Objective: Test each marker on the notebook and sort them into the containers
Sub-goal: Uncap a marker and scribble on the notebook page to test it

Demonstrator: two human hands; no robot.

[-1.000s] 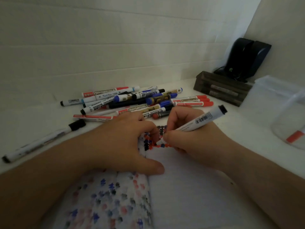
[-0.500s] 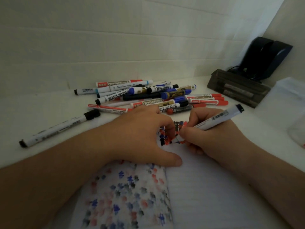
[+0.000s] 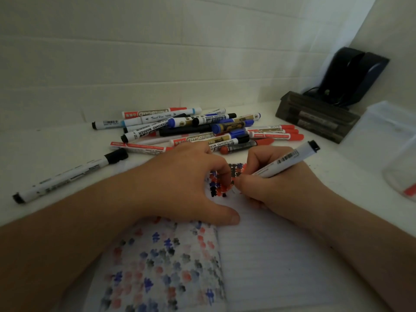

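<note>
We pinch marker [image 3: 286,162] low on barrel in right hand [image 3: 276,188], fingers closed; light, stiff, smooth. Left hand [image 3: 189,183] curled empty, pressing soft notebook [image 3: 270,255] flat.

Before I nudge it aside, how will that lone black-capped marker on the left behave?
The lone marker is a round, slim barrel lying flat on the smooth desk, so it probably rolls. It looks stiff and light, with nothing beside it to stop it.
</note>
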